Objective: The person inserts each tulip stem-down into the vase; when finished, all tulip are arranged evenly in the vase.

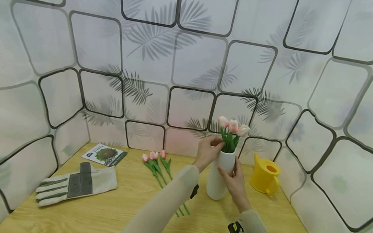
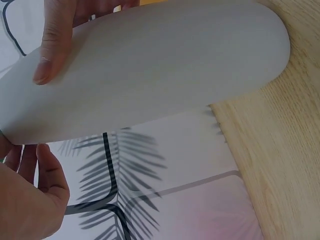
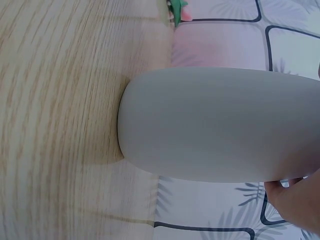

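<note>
A white vase stands on the wooden table, with several pink-and-white tulips in its mouth. At the rim, my left hand has its fingers curled against the tulips' green leaves and seems to pinch them; the exact contact is hidden. My right hand grips the vase from the right side, its thumb across the front. In the left wrist view that thumb lies on the white surface of the vase. The right wrist view shows the base of the vase on the tabletop.
Several loose tulips lie left of the vase, stems passing under my left forearm. A yellow watering can stands to the right. Grey-and-white work gloves and a seed packet lie at the left. Patterned curtain walls enclose the table.
</note>
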A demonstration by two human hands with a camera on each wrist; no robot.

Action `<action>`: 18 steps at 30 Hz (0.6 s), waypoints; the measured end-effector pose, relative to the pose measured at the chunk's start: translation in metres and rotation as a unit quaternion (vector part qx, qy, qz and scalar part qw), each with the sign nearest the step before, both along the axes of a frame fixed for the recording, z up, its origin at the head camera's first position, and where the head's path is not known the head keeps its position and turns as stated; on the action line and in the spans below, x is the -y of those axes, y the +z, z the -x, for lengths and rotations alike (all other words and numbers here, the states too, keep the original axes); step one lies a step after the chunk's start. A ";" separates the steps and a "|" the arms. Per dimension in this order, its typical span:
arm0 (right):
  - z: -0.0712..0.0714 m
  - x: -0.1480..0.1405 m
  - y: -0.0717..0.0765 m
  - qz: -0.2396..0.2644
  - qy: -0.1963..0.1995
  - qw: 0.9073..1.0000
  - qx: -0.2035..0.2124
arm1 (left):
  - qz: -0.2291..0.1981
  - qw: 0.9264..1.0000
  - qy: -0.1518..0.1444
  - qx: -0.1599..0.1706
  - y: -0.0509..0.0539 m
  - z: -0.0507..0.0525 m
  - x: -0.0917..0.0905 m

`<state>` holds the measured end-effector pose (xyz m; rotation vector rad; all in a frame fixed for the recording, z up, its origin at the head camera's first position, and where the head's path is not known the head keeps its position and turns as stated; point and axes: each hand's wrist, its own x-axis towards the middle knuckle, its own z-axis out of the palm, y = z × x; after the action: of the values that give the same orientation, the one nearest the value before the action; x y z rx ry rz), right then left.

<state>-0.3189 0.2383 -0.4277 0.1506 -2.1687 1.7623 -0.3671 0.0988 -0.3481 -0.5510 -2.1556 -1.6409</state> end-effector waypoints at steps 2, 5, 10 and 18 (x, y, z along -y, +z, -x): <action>0.000 0.000 -0.001 0.001 -0.002 1.000 0.000 | -0.006 1.000 -0.012 -0.001 -0.001 0.000 0.003; 0.000 0.000 -0.001 -0.002 -0.004 1.000 0.003 | -0.011 1.000 -0.022 -0.004 -0.003 0.000 0.009; -0.001 0.002 -0.001 -0.009 -0.012 1.000 0.011 | -0.014 0.999 -0.048 0.003 -0.009 0.001 0.022; 0.000 0.001 0.000 -0.016 -0.017 1.000 0.018 | -0.026 0.995 -0.089 0.026 -0.026 0.004 0.052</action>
<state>-0.3185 0.2374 -0.4274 0.0900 -2.2122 1.7268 -0.3714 0.0463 -0.3745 -0.7099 -2.1480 -1.8173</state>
